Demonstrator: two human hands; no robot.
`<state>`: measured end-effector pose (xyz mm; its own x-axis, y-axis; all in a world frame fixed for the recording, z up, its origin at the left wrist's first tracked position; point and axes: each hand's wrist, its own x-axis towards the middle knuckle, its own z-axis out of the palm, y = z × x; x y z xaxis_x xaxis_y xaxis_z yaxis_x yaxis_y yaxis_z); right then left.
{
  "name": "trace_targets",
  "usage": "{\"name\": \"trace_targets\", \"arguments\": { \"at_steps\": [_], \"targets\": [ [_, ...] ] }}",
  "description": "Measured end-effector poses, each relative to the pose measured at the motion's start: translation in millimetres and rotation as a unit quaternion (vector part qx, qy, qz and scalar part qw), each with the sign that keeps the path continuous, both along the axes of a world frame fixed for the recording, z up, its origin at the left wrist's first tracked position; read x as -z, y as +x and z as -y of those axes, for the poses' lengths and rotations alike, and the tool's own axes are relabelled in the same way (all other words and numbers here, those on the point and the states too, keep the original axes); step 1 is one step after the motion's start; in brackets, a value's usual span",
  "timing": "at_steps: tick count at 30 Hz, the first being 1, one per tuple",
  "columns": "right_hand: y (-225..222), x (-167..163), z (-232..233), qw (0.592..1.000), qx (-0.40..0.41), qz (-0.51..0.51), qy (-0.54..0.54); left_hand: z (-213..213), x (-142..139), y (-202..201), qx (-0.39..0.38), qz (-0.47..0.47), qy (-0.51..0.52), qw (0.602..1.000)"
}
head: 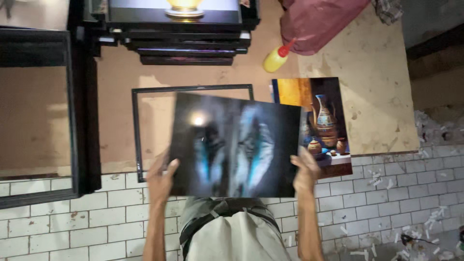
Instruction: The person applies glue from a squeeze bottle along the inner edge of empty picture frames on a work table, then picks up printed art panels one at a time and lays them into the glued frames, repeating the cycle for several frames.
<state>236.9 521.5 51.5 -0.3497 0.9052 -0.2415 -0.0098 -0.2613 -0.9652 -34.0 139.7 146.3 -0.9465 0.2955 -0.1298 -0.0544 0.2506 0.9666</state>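
Observation:
I hold a glossy dark print (234, 145) with blurred blue and white shapes, flat and slightly tilted, above the board. My left hand (161, 178) grips its lower left corner. My right hand (305, 170) grips its lower right corner. Under the print lies an empty thin black frame (136, 130) on the brown board; the print covers its right part. To the right lies a second print (325, 118) showing painted vases, partly hidden by the one I hold.
A yellow squeeze bottle with a red tip (277, 58) lies behind the prints. A stack of black frames (186, 48) stands at the back, a large black frame (79, 121) at the left. A pink cloth (319, 21) lies at the back right. Paper scraps litter the tiled floor (425, 217).

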Motion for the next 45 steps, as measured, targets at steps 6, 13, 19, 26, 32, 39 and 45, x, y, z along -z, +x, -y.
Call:
{"name": "trace_targets", "arguments": {
  "at_steps": [6,13,19,26,32,39,45],
  "targets": [
    [-133,-16,73,0.985,-0.133,0.077,0.081,91,19,-29,-0.076,0.032,0.079,0.993],
    [-176,-3,62,0.891,-0.145,0.190,0.386,74,53,-76,-0.041,0.060,0.094,0.993],
    [-182,-8,62,0.950,-0.137,0.187,0.211,62,49,-87,-0.040,0.071,0.004,0.997],
    [-175,-3,65,0.896,-0.153,0.220,0.355,60,57,-88,-0.028,0.024,-0.040,0.998],
    [-167,1,67,0.859,-0.170,0.240,0.419,56,72,-87,0.007,-0.083,-0.106,0.991],
    [-116,-10,57,0.906,-0.221,0.283,0.223,62,95,-79,-0.063,-0.113,-0.149,0.980],
    [-73,-10,92,0.858,-0.266,0.436,0.058,87,93,-35,-0.110,-0.139,-0.272,0.946]
  ]
}}
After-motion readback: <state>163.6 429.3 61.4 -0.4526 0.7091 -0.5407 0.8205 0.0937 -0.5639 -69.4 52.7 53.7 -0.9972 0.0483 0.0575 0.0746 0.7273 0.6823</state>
